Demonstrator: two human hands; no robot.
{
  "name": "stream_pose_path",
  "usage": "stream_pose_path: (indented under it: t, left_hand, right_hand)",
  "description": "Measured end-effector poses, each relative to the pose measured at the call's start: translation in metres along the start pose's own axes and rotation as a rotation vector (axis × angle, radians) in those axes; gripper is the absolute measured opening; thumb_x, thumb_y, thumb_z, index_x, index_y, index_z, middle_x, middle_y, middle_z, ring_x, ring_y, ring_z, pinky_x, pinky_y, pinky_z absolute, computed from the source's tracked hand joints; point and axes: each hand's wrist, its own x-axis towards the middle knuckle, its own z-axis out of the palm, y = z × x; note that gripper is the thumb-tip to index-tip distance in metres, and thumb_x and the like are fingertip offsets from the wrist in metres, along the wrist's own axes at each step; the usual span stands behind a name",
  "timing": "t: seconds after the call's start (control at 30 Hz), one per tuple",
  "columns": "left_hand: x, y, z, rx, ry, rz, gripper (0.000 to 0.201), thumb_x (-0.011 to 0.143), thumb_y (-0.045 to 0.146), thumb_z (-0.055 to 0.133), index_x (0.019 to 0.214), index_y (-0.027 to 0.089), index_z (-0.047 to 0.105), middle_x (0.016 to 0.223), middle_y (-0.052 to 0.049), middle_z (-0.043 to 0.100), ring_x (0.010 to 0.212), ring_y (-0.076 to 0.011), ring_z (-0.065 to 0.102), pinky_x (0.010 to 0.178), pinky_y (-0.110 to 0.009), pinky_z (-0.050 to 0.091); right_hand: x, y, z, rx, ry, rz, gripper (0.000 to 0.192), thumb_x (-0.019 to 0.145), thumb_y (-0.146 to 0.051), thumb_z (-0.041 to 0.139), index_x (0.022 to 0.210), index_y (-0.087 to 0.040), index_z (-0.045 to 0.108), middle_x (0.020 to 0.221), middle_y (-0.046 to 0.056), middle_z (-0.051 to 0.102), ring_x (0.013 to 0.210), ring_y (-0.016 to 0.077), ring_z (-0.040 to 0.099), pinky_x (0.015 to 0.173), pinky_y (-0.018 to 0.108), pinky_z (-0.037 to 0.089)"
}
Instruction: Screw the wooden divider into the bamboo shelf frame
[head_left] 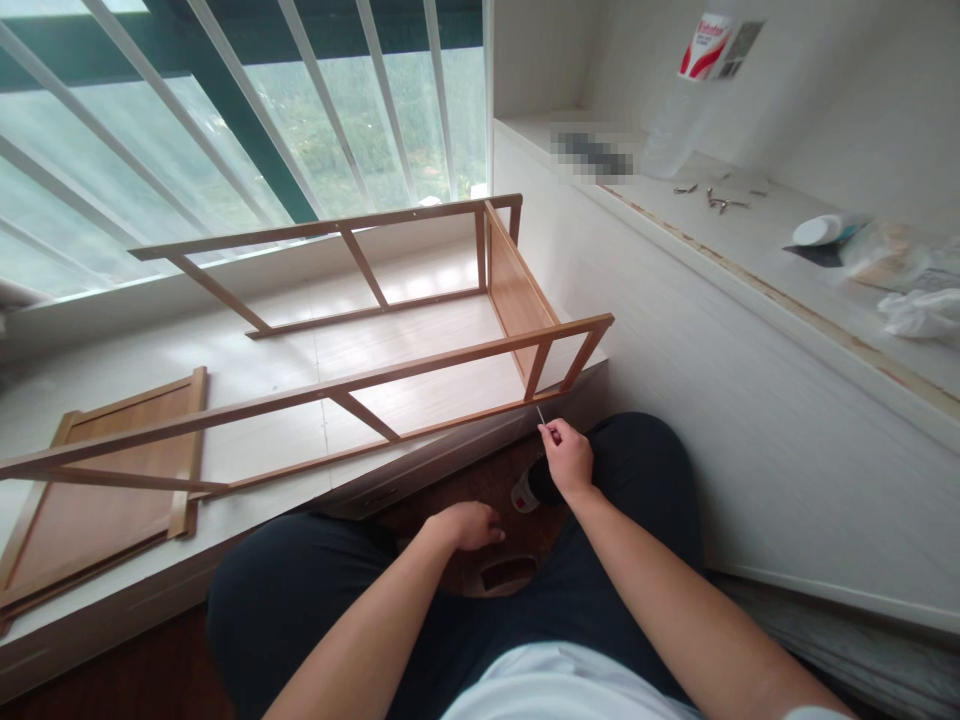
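Wooden frame (517, 288) rests just beyond the right grip (568, 456), which pinches a thin rod (541, 415).

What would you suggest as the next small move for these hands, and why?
I would probably bring the left hand up to steady the near wooden frame, since that hand hangs apart from it while the right hand pinches a thin rod close to the frame's lower rail.

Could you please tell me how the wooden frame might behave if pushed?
The wooden frame may wobble: one panel links its long sides, while their left ends look unjoined. Slim bars and open gaps suggest it is light for its size.
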Motion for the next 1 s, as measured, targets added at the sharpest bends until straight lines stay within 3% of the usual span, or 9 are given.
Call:
stream_pose_path:
  t: [0.13,0.27,0.6,0.8,1.0]
  left_hand:
    - [-0.0024,0.0024,-0.0023,-0.001,-0.001,-0.002,0.044,0.086,0.05,0.046,0.113,0.023,0.069,0.114,-0.011,0.071,0.103,-0.0285,0.066,0.084,-0.036,0.05]
    - [-0.005,0.0041,-0.0039,-0.012,-0.01,-0.013,0.043,0.086,0.049,0.046,0.114,0.023,0.069,0.113,-0.01,0.071,0.101,-0.0289,0.066,0.082,-0.037,0.05]
    - [-0.0039,0.0035,-0.0024,-0.002,-0.007,-0.015,0.045,0.086,0.05,0.046,0.115,0.024,0.068,0.116,-0.01,0.07,0.104,-0.0276,0.065,0.084,-0.035,0.049]
    - [-0.0031,0.0021,-0.0006,0.002,-0.001,-0.006,0.045,0.086,0.05,0.046,0.114,0.023,0.068,0.113,-0.011,0.071,0.102,-0.0291,0.066,0.083,-0.037,0.05]
    - [-0.0041,0.0033,-0.0015,-0.01,0.012,0.001,0.043,0.086,0.049,0.047,0.111,0.023,0.07,0.11,-0.011,0.072,0.098,-0.0294,0.067,0.081,-0.037,0.05]
  right_hand:
    - [0.0021,0.0022,-0.0015,-0.036,0.05,-0.009,0.027,0.091,-0.041,0.055,0.074,-0.021,0.065,0.068,0.003,0.067,0.061,0.0167,0.058,0.057,0.026,0.032]
    - [0.0031,0.0035,-0.0012,0.085,0.078,-0.035,0.03,0.09,-0.044,0.057,0.075,-0.019,0.065,0.064,0.003,0.064,0.058,0.0159,0.056,0.06,0.026,0.037]
    - [0.0034,0.0025,-0.0006,0.214,0.028,0.007,0.037,0.09,-0.049,0.055,0.081,-0.017,0.073,0.066,0.005,0.067,0.058,0.0167,0.057,0.061,0.027,0.04]
    - [0.0051,-0.0009,0.0005,0.458,-0.083,0.162,0.042,0.09,-0.051,0.054,0.074,-0.017,0.072,0.047,-0.001,0.052,0.047,0.0138,0.049,0.054,0.026,0.038]
    - [0.0047,-0.001,0.0079,1.105,-0.398,0.569,0.032,0.078,-0.047,0.07,0.073,-0.016,0.068,0.043,-0.006,0.043,0.037,0.0058,0.025,0.039,0.022,0.014]
